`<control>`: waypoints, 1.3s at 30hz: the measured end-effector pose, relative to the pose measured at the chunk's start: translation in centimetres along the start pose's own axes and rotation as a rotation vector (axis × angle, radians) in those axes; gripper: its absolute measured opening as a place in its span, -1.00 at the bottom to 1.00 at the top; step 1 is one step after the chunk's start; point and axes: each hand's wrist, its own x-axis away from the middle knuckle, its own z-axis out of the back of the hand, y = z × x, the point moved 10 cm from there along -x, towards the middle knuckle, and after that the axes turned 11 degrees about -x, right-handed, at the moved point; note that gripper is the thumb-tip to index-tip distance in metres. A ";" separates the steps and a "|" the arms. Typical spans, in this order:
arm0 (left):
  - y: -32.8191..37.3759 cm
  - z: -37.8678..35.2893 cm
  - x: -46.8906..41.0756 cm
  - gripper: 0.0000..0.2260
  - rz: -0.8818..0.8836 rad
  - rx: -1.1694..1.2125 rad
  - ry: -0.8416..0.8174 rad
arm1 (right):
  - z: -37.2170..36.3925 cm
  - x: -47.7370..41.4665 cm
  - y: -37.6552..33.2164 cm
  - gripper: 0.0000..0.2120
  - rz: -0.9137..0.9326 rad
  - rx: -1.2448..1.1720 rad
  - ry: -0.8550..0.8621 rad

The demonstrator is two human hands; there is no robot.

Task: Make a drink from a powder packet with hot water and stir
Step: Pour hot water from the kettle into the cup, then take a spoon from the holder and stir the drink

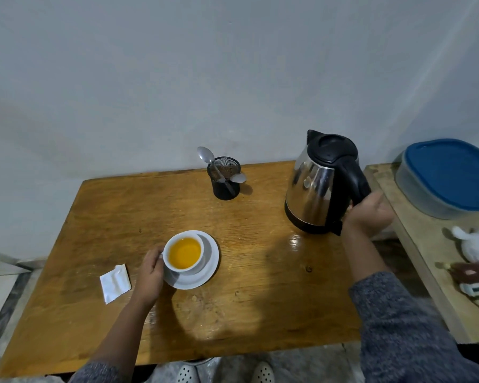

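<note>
A white cup [183, 254] filled with orange-yellow liquid stands on a white saucer [205, 272] near the middle of the wooden table [260, 299]. My left hand [150, 272] grips the cup's handle on its left side. The steel kettle [318, 186] with a black lid stands upright on the table at the back right. My right hand [368, 214] is wrapped around its black handle. A white opened powder packet [114, 283] lies flat to the left of my left hand. Two metal spoons [205, 155] stick out of a black mesh holder [224, 178] at the back.
A second, paler table [415, 244] adjoins on the right, carrying a grey container with a blue lid [451, 175] and soft toys [476, 261]. A white wall runs right behind the table. The table's front edge is close to my feet.
</note>
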 end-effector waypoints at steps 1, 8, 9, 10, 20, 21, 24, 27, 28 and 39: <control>-0.1 0.0 -0.1 -0.82 0.004 -0.004 -0.004 | -0.4 0.0 0.0 -0.58 0.005 0.019 -0.013; 0.7 0.1 0.3 -0.80 -0.030 0.016 -0.007 | -0.2 -0.3 0.0 -0.59 -0.013 0.067 -0.027; 0.8 0.1 0.3 -0.78 -0.033 0.023 -0.010 | -0.2 -0.2 -0.1 -0.59 -0.002 0.093 -0.026; 0.9 0.1 0.4 -0.77 -0.034 0.029 -0.015 | -0.2 -0.2 -0.2 -0.59 0.015 0.117 -0.035; 1.0 0.1 0.3 -0.81 -0.065 -0.011 -0.082 | -2.1 2.2 -5.2 -0.77 0.354 0.286 -0.263; 1.1 0.1 0.3 -0.81 -0.070 -0.011 -0.089 | -2.7 3.1 -5.7 -0.77 0.403 0.310 -0.304; 1.4 0.4 0.3 -0.82 -0.105 -0.042 -0.096 | -5.6 6.3 -6.5 -0.77 0.503 0.347 -0.454; 1.5 0.5 0.4 -0.81 -0.124 -0.045 -0.107 | -9.5 9.5 -5.4 -0.80 0.487 0.382 -0.631; 1.5 0.5 0.5 -0.81 -0.122 -0.041 -0.114 | -11.0 10.5 -4.4 -0.80 0.469 0.408 -0.694; 1.3 0.4 0.1 -0.78 -0.195 -0.072 -0.163 | -27.6 17.1 8.5 -0.81 0.140 0.935 -1.143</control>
